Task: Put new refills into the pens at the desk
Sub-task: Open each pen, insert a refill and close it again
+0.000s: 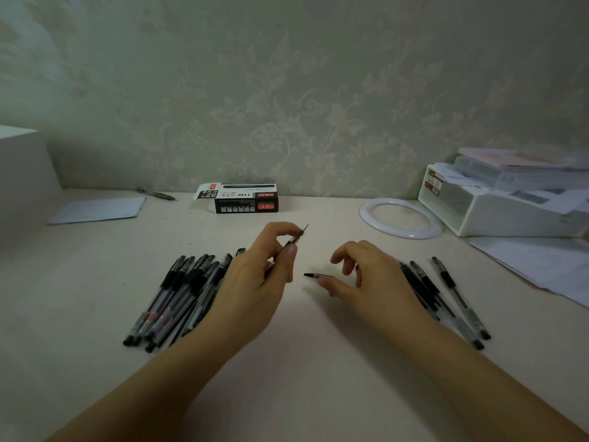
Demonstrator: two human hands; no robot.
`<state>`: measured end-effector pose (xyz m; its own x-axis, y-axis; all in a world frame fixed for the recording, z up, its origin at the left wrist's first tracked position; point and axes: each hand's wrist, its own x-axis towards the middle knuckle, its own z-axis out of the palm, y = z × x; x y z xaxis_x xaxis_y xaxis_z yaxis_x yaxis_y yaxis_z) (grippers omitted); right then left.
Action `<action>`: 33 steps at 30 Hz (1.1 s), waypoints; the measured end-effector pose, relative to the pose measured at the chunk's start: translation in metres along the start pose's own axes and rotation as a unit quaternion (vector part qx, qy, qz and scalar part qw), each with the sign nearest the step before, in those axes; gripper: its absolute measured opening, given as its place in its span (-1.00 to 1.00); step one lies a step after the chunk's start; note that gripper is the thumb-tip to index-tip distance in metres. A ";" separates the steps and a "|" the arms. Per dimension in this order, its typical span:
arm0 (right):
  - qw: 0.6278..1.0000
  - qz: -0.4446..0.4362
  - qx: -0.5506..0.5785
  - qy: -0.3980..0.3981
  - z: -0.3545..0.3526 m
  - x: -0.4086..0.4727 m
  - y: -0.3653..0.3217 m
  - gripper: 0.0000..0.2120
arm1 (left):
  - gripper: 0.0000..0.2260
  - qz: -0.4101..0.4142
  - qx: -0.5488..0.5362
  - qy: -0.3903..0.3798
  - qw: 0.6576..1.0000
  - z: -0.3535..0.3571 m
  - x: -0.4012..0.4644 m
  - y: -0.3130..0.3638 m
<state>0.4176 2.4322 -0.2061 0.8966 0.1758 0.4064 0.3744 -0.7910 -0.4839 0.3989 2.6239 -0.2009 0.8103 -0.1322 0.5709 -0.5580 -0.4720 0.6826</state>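
My left hand point(255, 282) holds a pen point(298, 238) between thumb and fingers, its metal tip pointing up and right above the desk. A thin black refill point(314, 275) lies on the desk between my hands, its right end next to my right thumb. My right hand point(366, 279) hovers over it with fingers curled and apart; whether it touches the refill I cannot tell. Several black gel pens lie in a pile point(178, 295) left of my left hand. A smaller group of pens point(446, 295) lies right of my right hand.
A black and white refill box point(245, 199) lies open by the wall. A lone pen point(156, 194) and a sheet of paper point(98, 210) lie at back left. At right sit a white ring point(366, 215), a white organiser point(497, 212) with papers and loose sheets point(541, 266).
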 end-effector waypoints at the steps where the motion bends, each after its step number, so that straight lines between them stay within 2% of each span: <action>1: 1.000 0.007 -0.013 -0.012 0.000 0.000 0.001 -0.75 | -0.84 -0.003 -0.002 0.000 1.000 0.000 0.000 0.000; 8: 0.998 0.014 -0.006 -0.059 0.004 -0.002 0.006 -0.94 | -0.86 0.006 0.085 -0.061 0.994 0.001 -0.003 -0.005; 11: 0.990 0.052 0.132 -0.019 0.003 0.001 0.003 -0.95 | -0.88 0.009 0.146 -0.097 0.984 0.002 -0.004 -0.008; 14: 0.946 0.081 0.312 -0.008 0.001 0.003 -0.004 -0.98 | -0.89 0.013 0.156 -0.111 0.981 0.002 -0.005 -0.009; 16: 0.931 0.072 0.358 -0.019 0.002 0.002 -0.008 -0.98 | -0.89 0.021 0.147 -0.113 0.982 0.002 -0.004 -0.007; 27: 0.905 0.078 0.414 -0.063 0.000 0.001 -0.011 -0.95 | -0.91 0.028 0.115 -0.117 0.986 0.000 -0.002 -0.006; 33: 0.917 0.077 0.385 -0.076 0.001 0.001 -0.009 -0.89 | -0.93 0.012 0.104 -0.105 0.989 0.002 -0.003 -0.005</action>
<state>0.4151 2.4404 -0.2020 0.9536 0.2232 0.2019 0.2433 -0.1767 -0.9537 0.3998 2.6248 -0.2065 0.8289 -0.3132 0.4635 -0.5461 -0.6325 0.5492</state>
